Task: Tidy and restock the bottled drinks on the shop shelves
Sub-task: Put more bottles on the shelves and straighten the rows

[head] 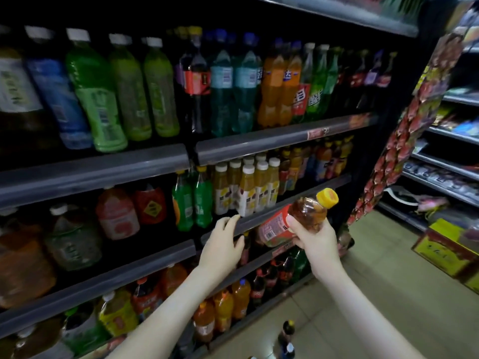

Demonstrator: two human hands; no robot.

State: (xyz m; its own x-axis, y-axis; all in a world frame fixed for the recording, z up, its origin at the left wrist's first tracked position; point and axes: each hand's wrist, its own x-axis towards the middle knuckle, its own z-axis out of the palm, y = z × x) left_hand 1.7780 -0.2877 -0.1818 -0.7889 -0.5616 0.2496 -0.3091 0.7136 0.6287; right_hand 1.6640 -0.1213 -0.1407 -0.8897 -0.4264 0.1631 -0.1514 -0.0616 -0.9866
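Shelving (272, 141): four dark tiers are seen, packed with bottled drinks.
Snack strip (404, 141): hung down the shelving's right end, beside the aisle.
Carton (445, 244): set on the floor to the right.
Juice bottles (248, 190): white-capped, crowded on the tier just above the hands.
Tea bottle (298, 218): yellow-capped, red-labelled, held tilted in front of the shelf rail.
Right hand (315, 237): wrapped round the tea bottle's upper body.
Left hand (223, 244): fingers spread, nothing held, fingertips at the rail below the juice bottles.
Floor bottles (286, 335): stood near the shelving's foot.
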